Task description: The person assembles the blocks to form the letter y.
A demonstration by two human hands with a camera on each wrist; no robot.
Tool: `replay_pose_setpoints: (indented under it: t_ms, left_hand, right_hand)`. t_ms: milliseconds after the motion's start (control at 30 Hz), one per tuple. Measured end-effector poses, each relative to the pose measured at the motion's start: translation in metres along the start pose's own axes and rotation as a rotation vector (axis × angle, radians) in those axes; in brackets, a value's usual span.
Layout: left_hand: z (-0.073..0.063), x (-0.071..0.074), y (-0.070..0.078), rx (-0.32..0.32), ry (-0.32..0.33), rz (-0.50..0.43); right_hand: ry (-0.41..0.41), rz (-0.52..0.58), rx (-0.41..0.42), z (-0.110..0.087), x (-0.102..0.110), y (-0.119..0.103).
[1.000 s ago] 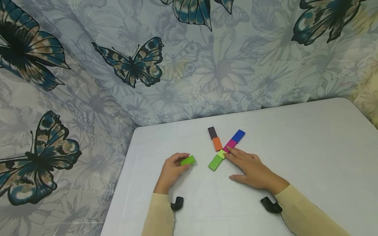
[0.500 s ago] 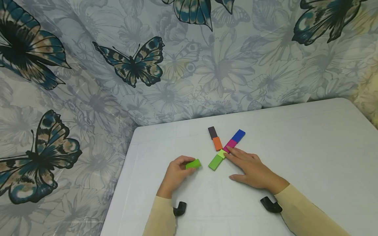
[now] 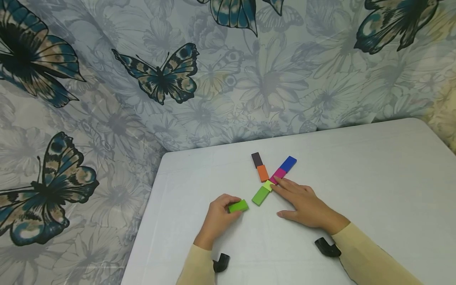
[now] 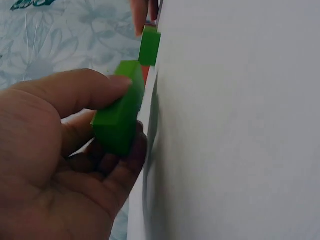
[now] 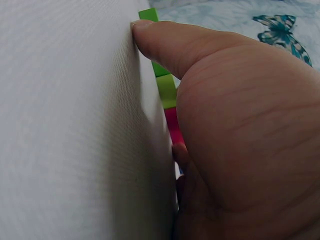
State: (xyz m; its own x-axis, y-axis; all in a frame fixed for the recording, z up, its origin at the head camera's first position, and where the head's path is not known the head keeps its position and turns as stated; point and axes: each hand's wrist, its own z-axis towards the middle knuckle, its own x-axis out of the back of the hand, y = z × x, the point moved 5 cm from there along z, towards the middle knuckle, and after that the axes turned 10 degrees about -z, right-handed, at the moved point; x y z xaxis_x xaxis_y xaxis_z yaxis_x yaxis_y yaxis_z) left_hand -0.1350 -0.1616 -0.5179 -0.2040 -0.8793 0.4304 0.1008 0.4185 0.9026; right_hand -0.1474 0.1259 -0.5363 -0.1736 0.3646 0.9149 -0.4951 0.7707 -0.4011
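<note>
My left hand (image 3: 220, 217) pinches a bright green block (image 3: 238, 206) between thumb and fingers, just left of a row of blocks. In the left wrist view the held green block (image 4: 118, 112) is tilted. The row runs diagonally: a green block (image 3: 260, 196), a yellow-green block (image 3: 268, 185), a magenta block (image 3: 277, 175) and a blue block (image 3: 288, 164). My right hand (image 3: 306, 204) lies with fingers extended, its fingertips at the yellow-green and magenta blocks. An orange block (image 3: 263, 173) and a dark brown block (image 3: 257, 160) form a second arm, angled up and left.
The blocks lie on a white-covered table (image 3: 374, 178). Behind and to the left stands a wall covering (image 3: 221, 95) with butterflies and flowers. Black wrist cameras sit by the left sleeve (image 3: 201, 267) and the right sleeve (image 3: 370, 253).
My left hand has carried the green block right and toward the near side, closer to the row of blocks. The right hand and the laid blocks stay in place.
</note>
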Motion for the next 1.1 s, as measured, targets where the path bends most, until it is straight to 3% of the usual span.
replay_pose_setpoints:
  t_ms: [233, 467, 567, 700, 833, 1100]
  left_hand:
    - [-0.003, -0.018, 0.009, -0.014, -0.015, 0.146]
    - [-0.005, -0.024, 0.013, 0.030, -0.080, 0.131]
    - [-0.009, -0.019, 0.009, 0.078, -0.134, 0.048]
    - [-0.012, -0.012, 0.004, 0.131, -0.182, -0.145]
    - [-0.012, -0.012, 0.004, 0.118, -0.218, -0.299]
    - [-0.011, -0.013, 0.004, 0.108, -0.243, -0.421]
  right_hand:
    - [0.006, 0.006, 0.004, 0.000, 0.000, 0.001]
    - [0.011, 0.021, 0.007, 0.000, 0.001, 0.000]
    - [0.006, 0.022, 0.001, 0.001, 0.000, -0.001]
    - [0.003, 0.009, -0.003, 0.000, 0.001, -0.002]
    - [0.025, 0.007, 0.010, -0.001, 0.003, -0.004]
    - [0.006, 0.013, -0.006, -0.001, 0.002, -0.002]
